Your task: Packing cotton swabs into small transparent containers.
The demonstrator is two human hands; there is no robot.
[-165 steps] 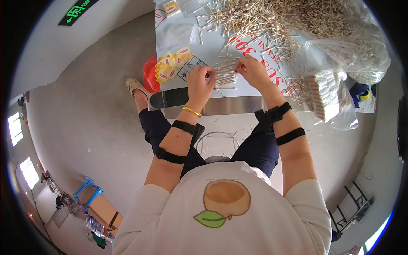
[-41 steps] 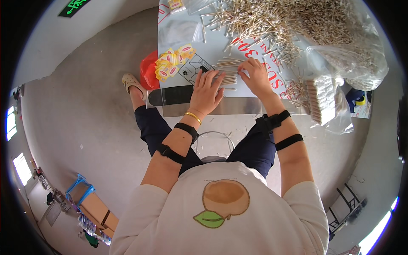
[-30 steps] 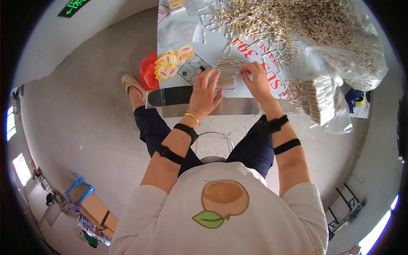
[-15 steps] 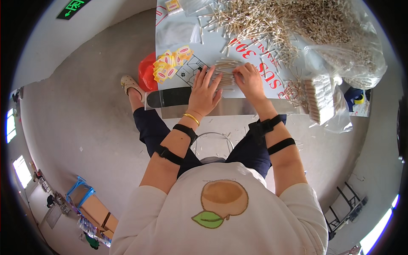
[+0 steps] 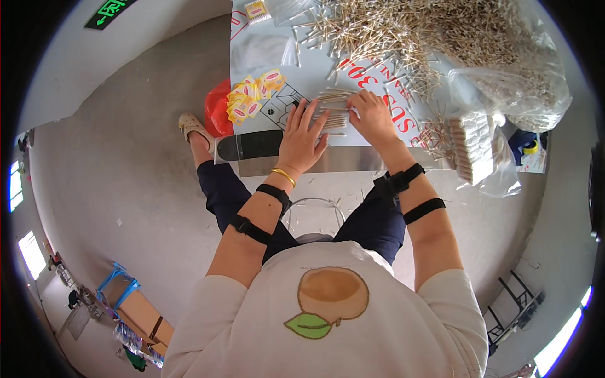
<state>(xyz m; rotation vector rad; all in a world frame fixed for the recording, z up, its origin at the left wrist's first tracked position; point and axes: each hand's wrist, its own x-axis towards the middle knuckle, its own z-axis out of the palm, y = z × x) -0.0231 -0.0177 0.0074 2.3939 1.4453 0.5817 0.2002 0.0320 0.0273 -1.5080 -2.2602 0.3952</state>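
Small rows of cotton swabs (image 5: 336, 120) lie on the printed tabletop between my two hands, their sticks running left to right. My left hand (image 5: 302, 140) rests flat at their left ends, fingers spread and holding nothing. At the other side, my right hand (image 5: 373, 120) has bent fingers closed around the right ends of some swabs; its fingertips partly hide them. Just beyond lies a second loose group of swabs (image 5: 336, 95). To the left of my left hand, several yellow-and-white paper labels (image 5: 247, 97) are scattered in an overlapping heap.
A large heap of loose swabs (image 5: 403, 31) covers the far right, partly inside a clear bag (image 5: 535, 94). Stacked swab packs (image 5: 471, 148) stand at the right edge. A black strip (image 5: 252, 145) lies along the front left edge, beside a red bag (image 5: 218, 108).
My right hand has shifted slightly, with thumb and fingers a bit farther apart, and its forearm has swung outward to the right. My left hand stays nearly still.
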